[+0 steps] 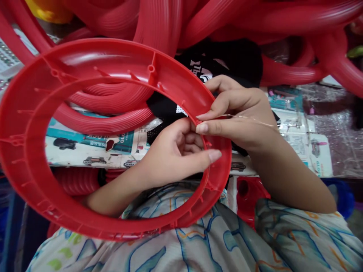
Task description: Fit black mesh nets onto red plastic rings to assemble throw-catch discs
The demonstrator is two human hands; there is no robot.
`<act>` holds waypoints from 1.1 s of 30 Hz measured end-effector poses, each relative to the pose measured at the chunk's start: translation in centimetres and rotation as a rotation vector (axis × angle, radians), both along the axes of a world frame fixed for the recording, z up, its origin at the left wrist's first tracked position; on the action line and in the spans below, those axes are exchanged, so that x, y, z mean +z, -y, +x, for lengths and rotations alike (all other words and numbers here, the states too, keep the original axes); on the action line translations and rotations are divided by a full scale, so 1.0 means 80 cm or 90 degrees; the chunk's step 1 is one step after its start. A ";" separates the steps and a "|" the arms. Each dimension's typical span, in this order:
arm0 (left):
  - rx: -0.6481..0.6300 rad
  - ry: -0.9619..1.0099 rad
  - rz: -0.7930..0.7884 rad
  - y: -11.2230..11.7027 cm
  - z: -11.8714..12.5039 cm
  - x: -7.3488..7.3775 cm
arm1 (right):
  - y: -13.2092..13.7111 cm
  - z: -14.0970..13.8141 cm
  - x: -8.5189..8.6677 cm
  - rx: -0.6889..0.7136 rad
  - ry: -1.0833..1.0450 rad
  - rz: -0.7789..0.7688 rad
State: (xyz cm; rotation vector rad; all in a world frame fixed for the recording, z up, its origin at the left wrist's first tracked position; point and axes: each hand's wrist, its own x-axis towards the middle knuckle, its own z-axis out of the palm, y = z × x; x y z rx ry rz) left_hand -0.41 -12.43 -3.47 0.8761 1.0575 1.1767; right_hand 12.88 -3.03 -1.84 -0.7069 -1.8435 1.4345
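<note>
A red plastic ring (pixel 34 117), hollow on the side facing me, with ribs and screw posts, is tilted above my lap. My left hand (pixel 181 151) reaches through its opening and grips the right-hand part, thumb on the hollow face and fingers curled behind the inner rim. On that same stretch, my right hand (pixel 235 109) pinches a thin copper-coloured wire (pixel 255 120) between thumb and forefinger at the inner rim. The wire's loose end trails back across the right wrist. Another length of it appears to run down inside the ring near my left thumb.
Large red ribbed tubes (pixel 159 22) pile up at the back. Beneath the ring lies flattened printed cardboard (pixel 300 124), with a black cloth (pixel 238 60) on it. Clear plastic wrap (pixel 346 143) is at the right. A red plastic part (pixel 249 192) sits below my right forearm.
</note>
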 end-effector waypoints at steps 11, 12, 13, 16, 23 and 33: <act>0.048 -0.105 -0.013 0.001 0.005 0.004 | 0.005 -0.007 -0.005 0.040 -0.011 -0.024; 0.060 -0.120 -0.003 0.000 0.005 0.006 | 0.009 -0.008 -0.005 0.036 -0.019 -0.028; 0.073 -0.132 0.004 -0.001 0.004 0.008 | 0.012 -0.008 -0.005 0.027 -0.026 -0.025; 0.121 -0.126 0.014 -0.003 -0.002 0.012 | 0.015 -0.004 -0.005 -0.011 -0.041 0.060; 0.222 -0.027 0.084 -0.006 -0.028 0.010 | 0.009 0.008 -0.002 0.085 0.020 0.494; 0.194 -0.013 0.014 -0.004 -0.023 0.008 | -0.005 0.012 -0.010 0.100 0.008 0.645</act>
